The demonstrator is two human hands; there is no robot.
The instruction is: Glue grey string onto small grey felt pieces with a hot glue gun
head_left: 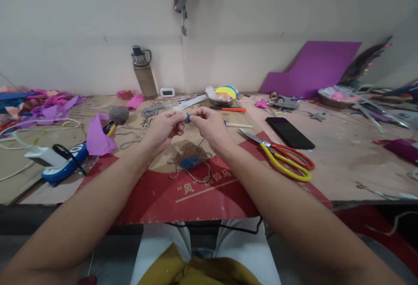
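Note:
Above the middle of the table, my left hand [165, 130] and my right hand [210, 126] meet fingertip to fingertip. Both pinch a small blue piece [187, 118], mostly covered by the fingers, so its kind is hidden. Grey yarn [209, 174] runs down from near my right hand and lies in loose loops on the red and brown cardboard [146, 202]. Under the hands, another flat blue piece [189, 162] rests among these loops. A ball of grey yarn [119, 114] sits left of my left hand.
Scissors with red and yellow handles [287, 161] and a black phone [290, 132] lie to the right. At the back stand a water bottle [144, 73], a small clock [167, 92] and a metal bowl [225, 101]. A blue power strip [65, 163] and felt scraps [48, 110] occupy the left.

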